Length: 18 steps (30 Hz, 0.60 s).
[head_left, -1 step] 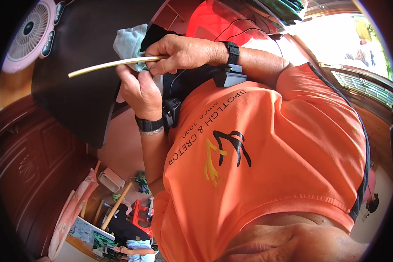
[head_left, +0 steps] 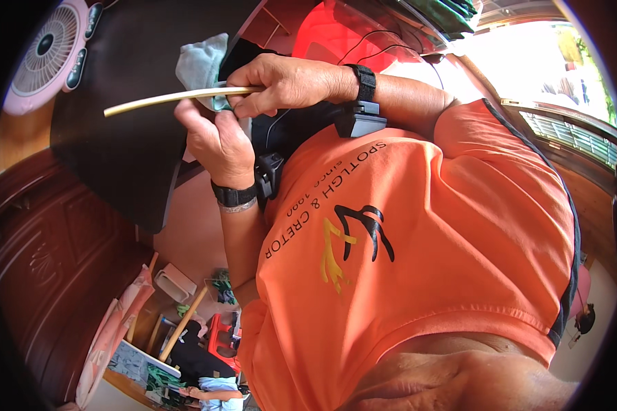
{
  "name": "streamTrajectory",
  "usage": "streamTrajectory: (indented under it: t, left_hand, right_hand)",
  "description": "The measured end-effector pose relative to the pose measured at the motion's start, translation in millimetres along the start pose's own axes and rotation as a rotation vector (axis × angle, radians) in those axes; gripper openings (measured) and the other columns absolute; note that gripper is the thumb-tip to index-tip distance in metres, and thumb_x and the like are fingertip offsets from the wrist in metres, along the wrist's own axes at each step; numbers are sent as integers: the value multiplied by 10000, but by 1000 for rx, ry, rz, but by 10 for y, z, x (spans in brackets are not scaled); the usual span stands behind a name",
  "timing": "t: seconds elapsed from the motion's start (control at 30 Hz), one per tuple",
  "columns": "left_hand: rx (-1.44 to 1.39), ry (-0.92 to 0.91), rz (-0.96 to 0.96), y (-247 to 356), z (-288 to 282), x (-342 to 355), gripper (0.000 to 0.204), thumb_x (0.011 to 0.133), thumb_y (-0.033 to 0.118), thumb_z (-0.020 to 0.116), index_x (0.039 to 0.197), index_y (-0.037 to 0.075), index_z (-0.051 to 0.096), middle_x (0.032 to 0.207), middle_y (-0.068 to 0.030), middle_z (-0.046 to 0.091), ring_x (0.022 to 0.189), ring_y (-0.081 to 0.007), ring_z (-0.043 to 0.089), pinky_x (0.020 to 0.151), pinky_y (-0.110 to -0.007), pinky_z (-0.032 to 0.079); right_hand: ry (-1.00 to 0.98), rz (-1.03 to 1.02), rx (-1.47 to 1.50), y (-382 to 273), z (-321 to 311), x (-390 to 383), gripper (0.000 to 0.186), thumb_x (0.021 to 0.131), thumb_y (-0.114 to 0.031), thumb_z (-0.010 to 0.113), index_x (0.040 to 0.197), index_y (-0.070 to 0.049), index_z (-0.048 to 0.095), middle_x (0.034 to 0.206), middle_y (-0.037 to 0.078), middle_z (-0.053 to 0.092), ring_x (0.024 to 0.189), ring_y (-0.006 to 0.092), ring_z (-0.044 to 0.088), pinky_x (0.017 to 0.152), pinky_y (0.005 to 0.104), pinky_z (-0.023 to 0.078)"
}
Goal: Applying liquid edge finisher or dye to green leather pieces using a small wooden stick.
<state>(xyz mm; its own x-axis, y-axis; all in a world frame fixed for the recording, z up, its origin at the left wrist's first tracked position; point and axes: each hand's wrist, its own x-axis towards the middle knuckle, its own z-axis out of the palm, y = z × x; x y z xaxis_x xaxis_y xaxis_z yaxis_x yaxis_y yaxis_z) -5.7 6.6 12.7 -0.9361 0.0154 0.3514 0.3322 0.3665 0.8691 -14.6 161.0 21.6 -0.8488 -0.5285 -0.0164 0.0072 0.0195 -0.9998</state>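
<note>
The right hand (head_left: 264, 88) is gripping one end of a thin, cream-coloured, slightly curved rod (head_left: 161, 98), its fingers closing around it. The rod is extending toward the left across a small, pale blue-green fabric piece (head_left: 202, 65), which is standing up beside the right hand's fingers. The left hand (head_left: 219, 140) is reaching up from below, touching the fabric's lower edge with thumb and forefinger spreading apart; whether it is gripping cannot be told. Beyond them, a round pink-and-white plastic fan (head_left: 44, 44) is standing near the black, flat-topped desk (head_left: 110, 161).
</note>
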Motion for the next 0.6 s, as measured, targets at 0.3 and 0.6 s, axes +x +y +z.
streamTrajectory:
  t: [0.3,0.6]
  left_hand:
    - [-89,92,205,150,-161,618,196,745,60,452,864,-42,570,791,-113,565,713,-221,541,701,-326,449]
    - [-1078,-110,-574,67,-216,701,365,768,71,469,1107,-38,551,1077,-139,584,1025,-268,533,929,-392,391]
  right_hand:
    - [279,-269,-424,-445,-115,404,220,806,-209,615,868,-1,648,609,53,550,577,129,542,548,291,430]
    - [589,-556,-839,-342,-105,590,101,685,-107,606,765,-48,589,722,108,600,638,316,597,542,390,474]
